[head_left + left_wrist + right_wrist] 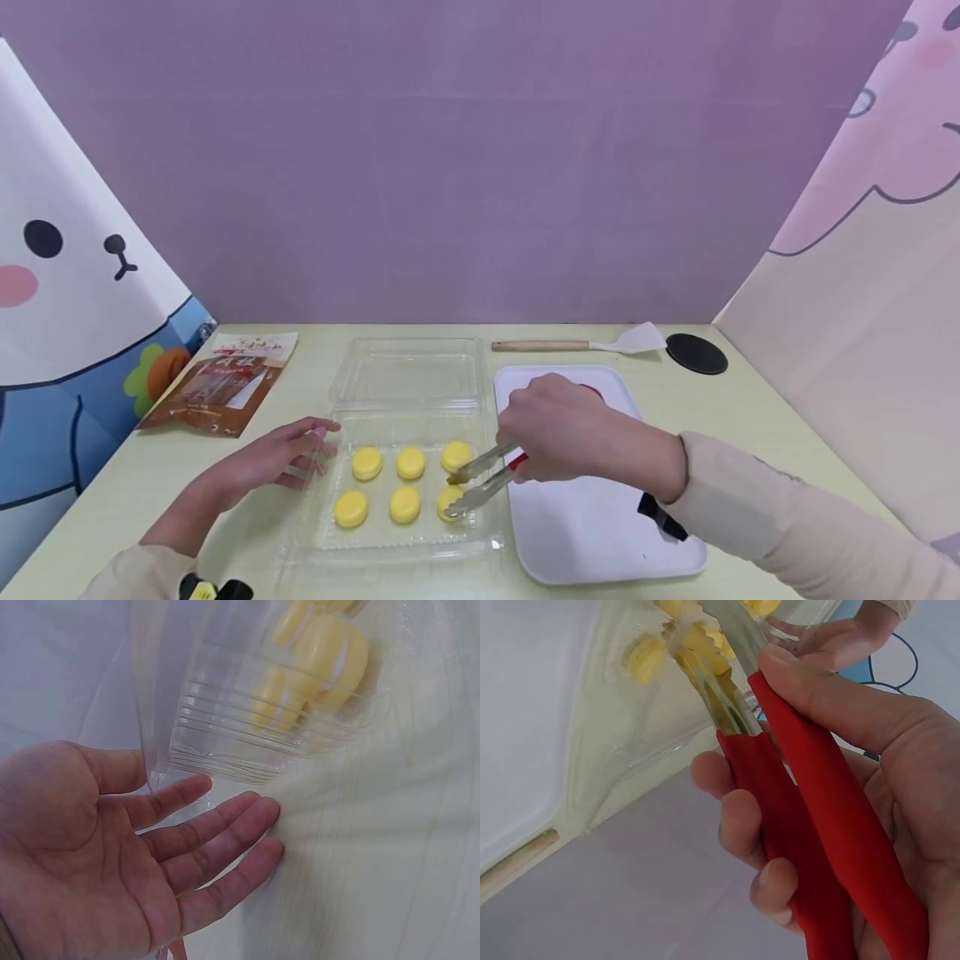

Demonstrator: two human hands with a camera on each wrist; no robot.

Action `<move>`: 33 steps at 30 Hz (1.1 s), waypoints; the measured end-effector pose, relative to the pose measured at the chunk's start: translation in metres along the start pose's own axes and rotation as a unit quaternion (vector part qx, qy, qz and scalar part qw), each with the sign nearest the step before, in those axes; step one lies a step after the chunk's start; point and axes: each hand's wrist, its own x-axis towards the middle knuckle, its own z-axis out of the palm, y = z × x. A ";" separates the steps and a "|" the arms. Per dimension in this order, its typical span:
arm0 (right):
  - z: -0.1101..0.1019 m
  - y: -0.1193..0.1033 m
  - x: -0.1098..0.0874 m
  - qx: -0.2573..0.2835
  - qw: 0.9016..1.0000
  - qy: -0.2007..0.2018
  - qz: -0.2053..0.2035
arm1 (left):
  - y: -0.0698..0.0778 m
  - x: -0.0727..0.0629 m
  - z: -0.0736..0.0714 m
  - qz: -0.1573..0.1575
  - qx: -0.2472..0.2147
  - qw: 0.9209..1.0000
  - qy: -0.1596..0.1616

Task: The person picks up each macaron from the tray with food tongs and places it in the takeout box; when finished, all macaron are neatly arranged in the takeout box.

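Several yellow macarons (405, 505) lie in two rows inside a clear plastic box (405, 552), its lid (408, 367) folded back behind it. My right hand (558, 427) grips the red handles of metal tongs (817, 802). The tongs' tips are at the right-hand macarons, one in front of the lower right macaron (446, 492); whether they pinch it I cannot tell. At the box's left side is my left hand (281, 457), fingers extended and palm in view in the left wrist view, with the thumb and index finger at the plastic rim.
A white tray (600, 550) stands right of the box, partly under my right arm. Behind it lie a spatula with a wooden handle (540, 346) and a black round disc (697, 354). A brown food bag (225, 383) lies at the back left. A purple backdrop (465, 167) rises behind the table.
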 end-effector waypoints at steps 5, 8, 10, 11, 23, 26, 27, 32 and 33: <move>-0.007 0.001 0.000 0.011 1.000 -0.017 0.009 | 0.000 0.000 0.000 0.000 0.001 1.000 0.003; -0.005 0.007 -0.005 0.050 0.998 -0.024 0.028 | -0.001 0.000 0.001 0.002 0.002 1.000 0.006; -0.001 0.013 -0.010 0.079 0.996 -0.006 0.036 | -0.001 0.000 0.002 0.001 0.000 1.000 0.007; 0.003 0.017 -0.014 0.092 0.995 0.007 0.040 | -0.002 0.000 0.003 -0.001 -0.002 1.000 0.008; 0.046 0.047 -0.064 0.180 0.967 0.132 0.125 | 0.000 0.000 0.004 0.002 0.002 1.000 0.005; 0.058 0.050 -0.076 0.195 0.954 0.179 0.142 | 0.001 -0.001 0.003 0.001 0.005 1.000 0.007; 0.062 0.051 -0.080 0.201 0.948 0.198 0.147 | 0.001 -0.001 0.003 0.001 0.006 1.000 0.008; 0.083 0.054 -0.095 0.244 0.911 0.268 0.195 | 0.001 -0.002 0.004 -0.009 0.006 1.000 0.013; 0.087 0.054 -0.098 0.255 0.903 0.275 0.208 | 0.000 -0.002 0.004 -0.011 0.006 1.000 0.014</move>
